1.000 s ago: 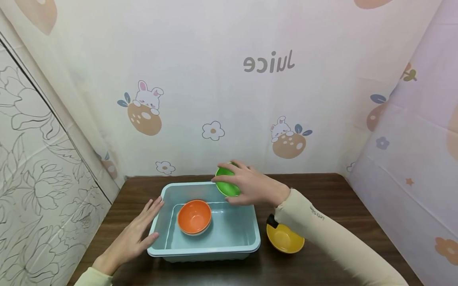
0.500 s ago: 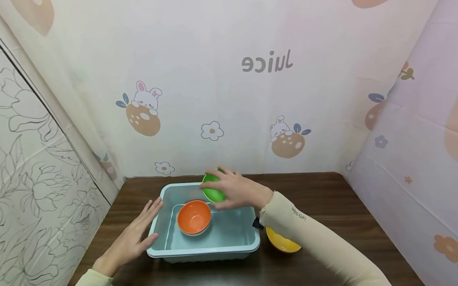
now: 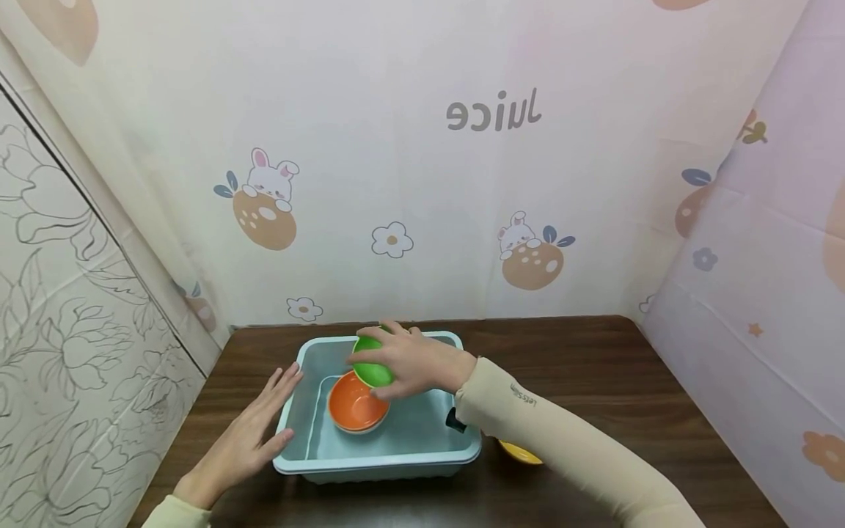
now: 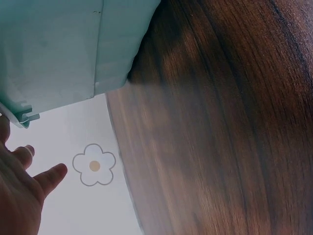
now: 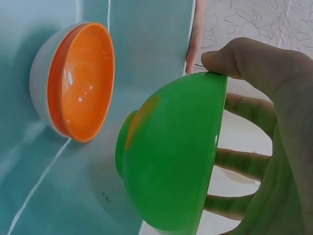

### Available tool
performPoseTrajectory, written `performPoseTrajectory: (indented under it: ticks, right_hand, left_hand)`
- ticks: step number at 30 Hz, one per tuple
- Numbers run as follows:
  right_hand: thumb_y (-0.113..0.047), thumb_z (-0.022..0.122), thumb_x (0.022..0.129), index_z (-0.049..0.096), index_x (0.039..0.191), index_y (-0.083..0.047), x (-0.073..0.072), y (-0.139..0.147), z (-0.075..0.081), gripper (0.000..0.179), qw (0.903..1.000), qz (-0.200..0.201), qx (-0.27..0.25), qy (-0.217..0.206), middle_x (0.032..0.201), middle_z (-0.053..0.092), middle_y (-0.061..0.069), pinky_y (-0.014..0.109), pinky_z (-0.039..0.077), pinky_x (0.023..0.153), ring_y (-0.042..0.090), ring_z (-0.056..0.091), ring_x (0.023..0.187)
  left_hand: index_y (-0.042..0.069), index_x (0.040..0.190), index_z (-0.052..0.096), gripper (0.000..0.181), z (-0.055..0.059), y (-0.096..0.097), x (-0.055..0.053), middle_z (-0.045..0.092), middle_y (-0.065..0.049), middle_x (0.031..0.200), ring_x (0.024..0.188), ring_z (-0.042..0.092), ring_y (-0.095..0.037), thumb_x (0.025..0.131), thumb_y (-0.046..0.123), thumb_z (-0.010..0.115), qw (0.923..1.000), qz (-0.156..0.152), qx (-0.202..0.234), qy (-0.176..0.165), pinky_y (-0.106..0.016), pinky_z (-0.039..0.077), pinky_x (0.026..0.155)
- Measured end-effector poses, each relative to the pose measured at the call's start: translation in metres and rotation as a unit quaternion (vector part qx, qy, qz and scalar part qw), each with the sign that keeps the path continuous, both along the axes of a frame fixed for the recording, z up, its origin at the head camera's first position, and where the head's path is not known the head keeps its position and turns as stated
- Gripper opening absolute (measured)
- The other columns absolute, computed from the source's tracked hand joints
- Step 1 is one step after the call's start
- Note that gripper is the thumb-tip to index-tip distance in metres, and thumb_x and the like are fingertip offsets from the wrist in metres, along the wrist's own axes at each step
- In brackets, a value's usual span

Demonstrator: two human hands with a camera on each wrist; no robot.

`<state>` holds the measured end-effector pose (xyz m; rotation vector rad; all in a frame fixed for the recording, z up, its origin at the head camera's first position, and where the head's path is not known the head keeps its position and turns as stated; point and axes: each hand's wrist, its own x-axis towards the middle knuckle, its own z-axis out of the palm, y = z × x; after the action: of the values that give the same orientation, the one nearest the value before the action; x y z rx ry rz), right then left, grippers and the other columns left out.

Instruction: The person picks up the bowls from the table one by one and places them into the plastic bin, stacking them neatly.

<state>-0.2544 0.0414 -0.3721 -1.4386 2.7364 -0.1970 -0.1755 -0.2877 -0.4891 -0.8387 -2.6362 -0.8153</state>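
My right hand [image 3: 409, 361] grips a green bowl [image 3: 372, 362] by its rim, thumb on one side and fingers across the opening. In the right wrist view the green bowl [image 5: 171, 152] hangs beside an orange bowl [image 5: 88, 83], apart from it. That orange bowl [image 3: 356, 405] sits nested in a white bowl [image 5: 40, 81] on the floor of a light blue plastic tub [image 3: 376, 462]. My left hand [image 3: 240, 433] rests with straight fingers at the tub's left rim. In the left wrist view, part of the left hand [image 4: 22, 181] shows beside the tub wall.
A yellow bowl [image 3: 521, 452] stands on the dark wooden table [image 3: 574, 352] to the right of the tub, mostly hidden under my right forearm. Behind the table hangs a printed curtain [image 3: 396, 147].
My right hand has carried the green bowl leftward and slightly down, from the tub's back right rim to above the orange bowl. The left hand has stayed in place.
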Motion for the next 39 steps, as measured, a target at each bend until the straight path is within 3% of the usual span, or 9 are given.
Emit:
performPoseTrajectory:
  ticks: [7, 11, 18, 20, 23, 27, 39]
  right_hand:
    - [-0.052, 0.065, 0.092, 0.057, 0.145, -0.042, 0.001, -0.013, -0.007, 0.054, 0.9999, 0.002, 0.014, -0.009, 0.162, 0.037, 0.003, 0.061, 0.052, 0.094, 0.032, 0.037, 0.143]
    - [-0.054, 0.063, 0.093, 0.055, 0.146, -0.041, 0.002, -0.019, -0.012, 0.055, 0.9995, 0.009, 0.028, -0.011, 0.162, 0.037, 0.002, 0.059, 0.052, 0.095, 0.033, 0.039, 0.142]
    - [-0.054, 0.061, 0.094, 0.054, 0.147, -0.043, 0.001, -0.028, -0.016, 0.055, 0.9988, 0.022, 0.039, -0.021, 0.161, 0.038, 0.003, 0.058, 0.051, 0.098, 0.032, 0.041, 0.138]
    - [-0.053, 0.061, 0.094, 0.054, 0.147, -0.042, 0.000, -0.030, -0.017, 0.055, 0.9986, 0.025, 0.040, -0.024, 0.162, 0.038, 0.004, 0.059, 0.051, 0.098, 0.032, 0.041, 0.138]
    - [-0.051, 0.062, 0.093, 0.053, 0.148, -0.042, -0.001, -0.032, -0.020, 0.056, 0.9983, 0.025, 0.043, -0.029, 0.162, 0.037, 0.005, 0.060, 0.051, 0.099, 0.033, 0.040, 0.139]
    - [-0.050, 0.062, 0.093, 0.052, 0.148, -0.043, -0.001, -0.036, -0.027, 0.056, 0.9976, 0.032, 0.052, -0.032, 0.162, 0.038, 0.006, 0.056, 0.053, 0.097, 0.033, 0.041, 0.139]
    - [-0.048, 0.067, 0.092, 0.054, 0.146, -0.042, -0.002, -0.046, -0.038, 0.056, 0.9973, 0.039, 0.059, -0.020, 0.159, 0.041, 0.005, 0.054, 0.055, 0.093, 0.030, 0.043, 0.137]
  left_hand:
    - [0.019, 0.164, 0.029, 0.085, 0.000, 0.000, 0.000, 0.026, -0.005, 0.171, 0.161, 0.013, -0.023, 0.089, 0.017, 0.070, 1.0000, 0.002, -0.001, -0.003, -0.021, 0.008, 0.119]
    - [0.019, 0.164, 0.030, 0.085, 0.001, 0.000, 0.001, 0.026, -0.005, 0.171, 0.161, 0.013, -0.022, 0.089, 0.017, 0.070, 1.0000, 0.003, -0.004, -0.004, -0.032, 0.016, 0.123]
    - [0.018, 0.164, 0.029, 0.085, 0.002, 0.000, 0.001, 0.026, -0.005, 0.171, 0.161, 0.012, -0.022, 0.090, 0.016, 0.070, 1.0000, 0.000, -0.001, -0.005, -0.022, 0.010, 0.120]
    - [0.018, 0.164, 0.029, 0.084, 0.001, 0.000, 0.000, 0.026, -0.005, 0.171, 0.161, 0.012, -0.022, 0.090, 0.016, 0.070, 1.0000, 0.002, -0.003, -0.006, -0.028, 0.014, 0.122]
    - [0.018, 0.164, 0.029, 0.084, 0.000, 0.000, -0.001, 0.026, -0.005, 0.171, 0.161, 0.012, -0.023, 0.090, 0.017, 0.070, 0.9999, 0.005, -0.005, -0.009, -0.053, 0.027, 0.122]
    - [0.018, 0.164, 0.028, 0.084, -0.003, 0.000, -0.001, 0.026, -0.006, 0.171, 0.161, 0.012, -0.024, 0.091, 0.017, 0.069, 0.9999, -0.001, 0.001, -0.013, -0.076, 0.036, 0.105]
    - [0.016, 0.164, 0.028, 0.083, -0.001, -0.002, -0.002, 0.026, -0.006, 0.171, 0.161, 0.010, -0.021, 0.092, 0.018, 0.068, 0.9999, -0.005, -0.002, -0.013, -0.080, 0.036, 0.102]
